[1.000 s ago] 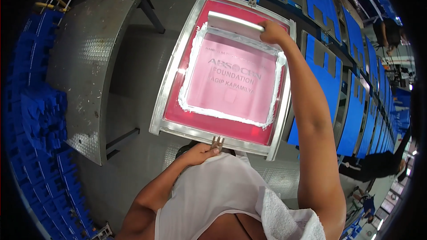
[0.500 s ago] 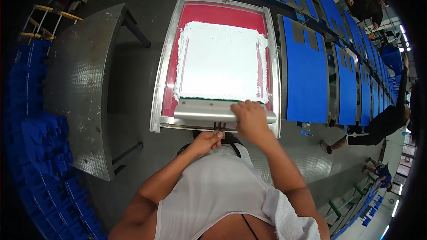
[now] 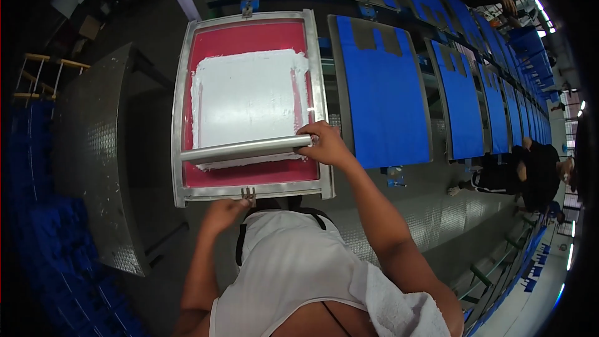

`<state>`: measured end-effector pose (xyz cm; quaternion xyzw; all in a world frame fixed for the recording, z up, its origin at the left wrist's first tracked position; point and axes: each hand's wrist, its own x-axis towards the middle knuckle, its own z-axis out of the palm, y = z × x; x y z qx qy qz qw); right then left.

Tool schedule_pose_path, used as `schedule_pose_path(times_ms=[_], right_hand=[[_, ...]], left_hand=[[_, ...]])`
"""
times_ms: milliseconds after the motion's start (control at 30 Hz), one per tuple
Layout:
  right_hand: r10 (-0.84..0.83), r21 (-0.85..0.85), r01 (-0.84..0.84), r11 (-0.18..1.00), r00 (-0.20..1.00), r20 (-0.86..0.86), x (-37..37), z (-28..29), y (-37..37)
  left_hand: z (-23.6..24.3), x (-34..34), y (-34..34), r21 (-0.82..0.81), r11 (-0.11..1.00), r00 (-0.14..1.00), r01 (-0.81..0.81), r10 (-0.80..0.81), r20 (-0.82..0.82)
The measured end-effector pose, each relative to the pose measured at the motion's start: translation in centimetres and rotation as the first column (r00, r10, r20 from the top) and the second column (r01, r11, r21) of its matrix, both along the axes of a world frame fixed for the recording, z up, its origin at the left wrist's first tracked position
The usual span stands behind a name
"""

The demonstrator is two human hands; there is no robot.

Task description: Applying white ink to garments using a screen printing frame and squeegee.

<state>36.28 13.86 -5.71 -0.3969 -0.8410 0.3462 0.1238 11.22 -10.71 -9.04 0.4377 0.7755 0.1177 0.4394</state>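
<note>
A silver metal squeegee (image 3: 246, 148) lies across the screen printing frame (image 3: 319, 87), over its near part. My right hand (image 3: 326, 143) grips the squeegee's right end, fingers closed over the bar. Thick white ink (image 3: 246, 97) covers most of the red mesh (image 3: 249, 37), with ragged edges and a strip of ink showing on the near side of the bar. At the middle of the frame's near edge, my left hand (image 3: 223, 215) is closed, its fingertips on a small metal bracket (image 3: 249, 196). What lies under the mesh is hidden.
Right of the frame, blue cut panels (image 3: 387, 100) lie on boards along a long rack. A metal table (image 3: 93, 150) stands left, with blue stacks (image 3: 62, 237) beyond it. Another person (image 3: 540, 171) is at the far right; a white towel (image 3: 399, 306) hangs over my shoulder.
The squeegee has moved away from the near edge of the frame and now slants slightly. My right hand has shifted towards its right end. The frame sits farther left in view.
</note>
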Motion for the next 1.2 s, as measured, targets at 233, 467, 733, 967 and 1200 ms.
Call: schedule_pose_path(times_ms=[233, 467, 733, 967, 1200], right_hand=[[-0.366, -0.696, 0.012, 0.718, 0.858, -0.361, -2.0, -3.2, 2.2], [-0.345, -0.613, 0.099, 0.784, 0.89, -0.298, 3.5, 0.8, 2.1], [-0.497, -0.51, 0.298, 0.807, 0.81, -0.313, 27.3, 3.3, 9.9], [-0.585, -0.545, 0.382, 0.747, 0.767, -0.265, 39.1, 0.2, 14.1], [-0.504, -0.609, 0.245, 0.754, 0.811, -0.297, 39.1, 0.0, 15.1]], left_hand=[[-3.0, -17.0, 3.7, 0.513, 0.698, 0.791, -0.499, 0.609, -0.06], [1.0, -9.8, 4.7, 0.399, 0.612, 0.73, -0.683, 0.591, 0.343], [-2.7, 12.3, 14.7, 0.553, 0.663, 0.86, -0.505, 0.441, 0.257], [-2.7, 23.8, 19.8, 0.404, 0.688, 0.796, -0.603, 0.489, 0.357], [-2.2, 25.9, 19.0, 0.461, 0.62, 0.772, -0.635, 0.533, 0.345]])
